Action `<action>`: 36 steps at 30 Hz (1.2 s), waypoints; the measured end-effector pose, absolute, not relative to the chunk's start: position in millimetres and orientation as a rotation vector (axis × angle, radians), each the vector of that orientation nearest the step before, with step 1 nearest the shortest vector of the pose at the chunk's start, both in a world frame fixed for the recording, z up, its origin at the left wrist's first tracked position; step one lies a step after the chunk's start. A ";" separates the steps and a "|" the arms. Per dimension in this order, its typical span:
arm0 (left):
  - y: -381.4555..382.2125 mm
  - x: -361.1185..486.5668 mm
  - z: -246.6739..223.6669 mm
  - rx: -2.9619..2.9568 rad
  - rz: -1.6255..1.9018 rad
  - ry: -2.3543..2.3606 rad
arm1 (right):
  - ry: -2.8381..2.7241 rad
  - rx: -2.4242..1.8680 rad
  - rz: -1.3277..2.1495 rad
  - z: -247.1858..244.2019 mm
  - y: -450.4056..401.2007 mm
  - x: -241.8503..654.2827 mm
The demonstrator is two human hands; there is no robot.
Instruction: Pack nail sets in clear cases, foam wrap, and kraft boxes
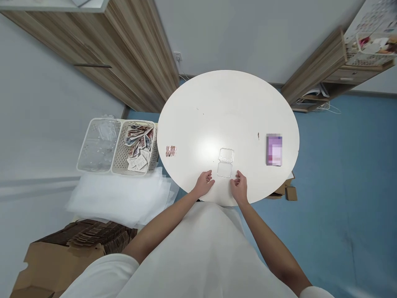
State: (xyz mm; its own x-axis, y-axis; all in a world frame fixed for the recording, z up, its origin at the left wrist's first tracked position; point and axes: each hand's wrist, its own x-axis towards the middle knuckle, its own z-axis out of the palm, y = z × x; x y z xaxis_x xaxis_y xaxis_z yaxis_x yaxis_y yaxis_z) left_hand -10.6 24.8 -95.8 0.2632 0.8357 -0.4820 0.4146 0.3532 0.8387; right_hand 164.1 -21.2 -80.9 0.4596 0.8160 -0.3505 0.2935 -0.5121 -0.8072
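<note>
A small clear plastic case [225, 169] lies unfolded on the white table, its two halves joined in the middle. To the left of its near half rests my left hand [204, 184], fingers loosely bent and apart, with nothing in it. My right hand [239, 188] is on the other side, close to the case's near right corner. Its fingers are also loosely curled and apart, holding nothing. Further left lies a small set of pinkish press-on nails [171, 151], in two rows. A purple box [274, 150], blurred by pixels, stands toward the right edge.
The round white table [229, 91] carries a tiny brown piece [258, 135] near the purple box. Left of it, one white basket [151, 159] holds printed cards and another [83, 151] clear plastic packs. White sheets [118, 194] and a cardboard box [56, 269] sit below them.
</note>
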 end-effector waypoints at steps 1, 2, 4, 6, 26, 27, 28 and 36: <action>25.0 -18.7 -95.2 1.266 0.421 1.347 | -0.932 -2.046 0.918 -78.5 -23.1 159.8; 25.7 -28.3 -94.3 1.277 0.425 1.343 | -0.956 -2.052 0.858 -75.5 -24.3 154.4; 29.8 -52.3 -91.4 1.314 0.448 1.345 | -1.034 -2.039 0.783 -68.9 -23.7 140.0; 39.0 -82.5 -86.7 1.376 0.485 1.372 | -1.132 -2.001 0.784 -63.8 -17.2 121.0; 174.7 -195.6 -75.5 1.835 0.003 1.589 | -1.883 -1.971 0.962 -92.9 150.2 -38.9; 175.0 -196.1 -77.6 1.840 0.023 1.579 | -1.888 -1.990 0.948 -94.2 151.8 -41.3; 175.1 -196.7 -79.6 1.846 0.047 1.571 | -1.892 -2.009 0.932 -95.3 152.9 -43.3; 173.9 -198.2 -86.6 1.835 0.150 1.545 | -1.889 -2.090 0.868 -96.7 153.8 -49.8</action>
State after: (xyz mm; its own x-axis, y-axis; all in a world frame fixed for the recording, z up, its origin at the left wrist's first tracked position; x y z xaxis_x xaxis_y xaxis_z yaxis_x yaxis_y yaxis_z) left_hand -198.2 173.9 -86.6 0.2741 0.8959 -0.3495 0.8119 -0.0208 0.5835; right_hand -49.8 153.8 -96.7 0.0145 0.9568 -0.2904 0.8437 -0.1676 -0.5100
